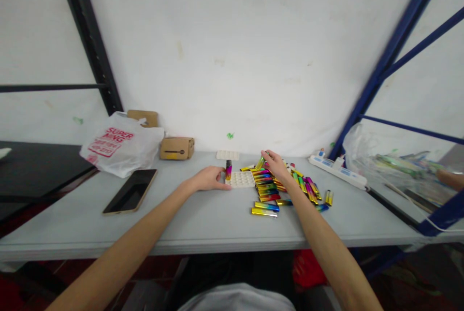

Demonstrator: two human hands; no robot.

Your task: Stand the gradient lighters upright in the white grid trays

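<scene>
My left hand point(210, 179) grips the left end of a small white tray point(242, 180) with rows of holes, thumb at the near side and fingers at the far side. One pink-and-yellow lighter point(228, 170) with a dark top stands upright at that end of the tray. Above the pile's far left part, my right hand point(274, 164) pinches a yellow-green lighter point(260, 162), which is tilted. Under and around my right forearm lies a loose pile of shiny coloured lighters point(268, 190), partly hidden by the arm.
A second white tray point(227, 155) lies against the wall. On the left are a phone point(130, 191), a plastic bag point(123, 144) and a cardboard box point(177, 148). A power strip point(339, 171) lies on the right beside a blue rack post point(384, 64). Another person's hand shows at the far right.
</scene>
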